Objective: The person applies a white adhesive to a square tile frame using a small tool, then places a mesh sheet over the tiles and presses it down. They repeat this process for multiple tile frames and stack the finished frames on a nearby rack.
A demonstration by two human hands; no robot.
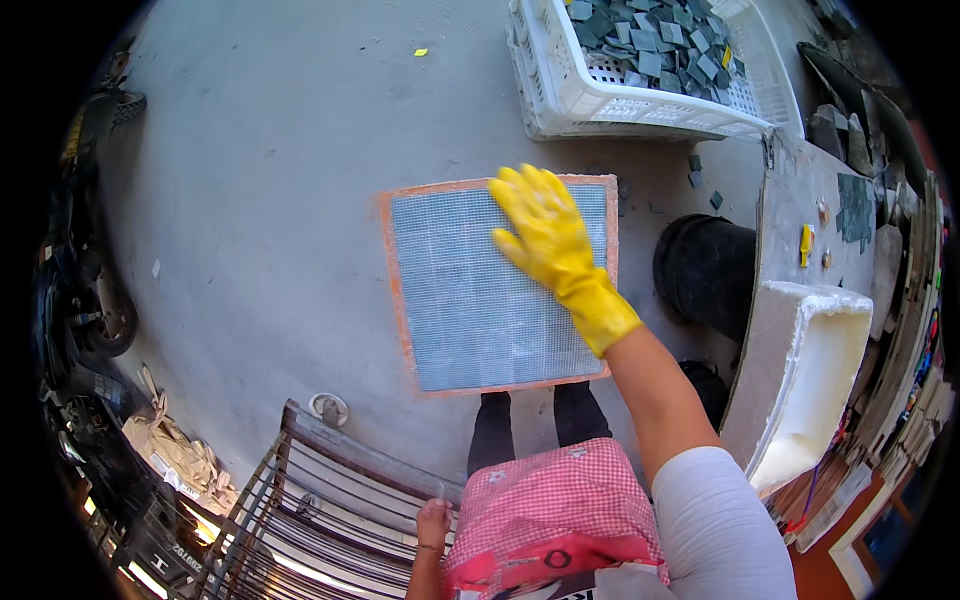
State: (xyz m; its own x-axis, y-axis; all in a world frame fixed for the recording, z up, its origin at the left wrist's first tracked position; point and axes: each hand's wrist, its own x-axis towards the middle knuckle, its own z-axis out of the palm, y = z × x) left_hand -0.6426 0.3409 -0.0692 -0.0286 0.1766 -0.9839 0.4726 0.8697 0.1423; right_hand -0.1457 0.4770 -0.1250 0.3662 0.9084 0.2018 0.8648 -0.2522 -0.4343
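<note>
My right hand [543, 228], in a long yellow rubber glove, lies flat on the upper right of a square panel [470, 300]. The panel has a fine grey-blue mesh face with whitish smears, and an orange border runs round it. The fingers point up toward its far edge, slightly apart. My bare left hand [433, 522] is closed, low beside my pink checked apron [560, 500] and next to a metal rack [340, 470]. A thin pale sliver shows above its fingers; what it holds, if anything, I cannot make out.
White plastic crates [640, 105] at the far right hold many dark stone tiles [650, 40]. A black bucket [705, 270] stands right of the panel, beside a table with a white foam box [810, 370]. Motorbikes [95, 300] line the left side; a small white bowl [328, 408] sits behind the rack.
</note>
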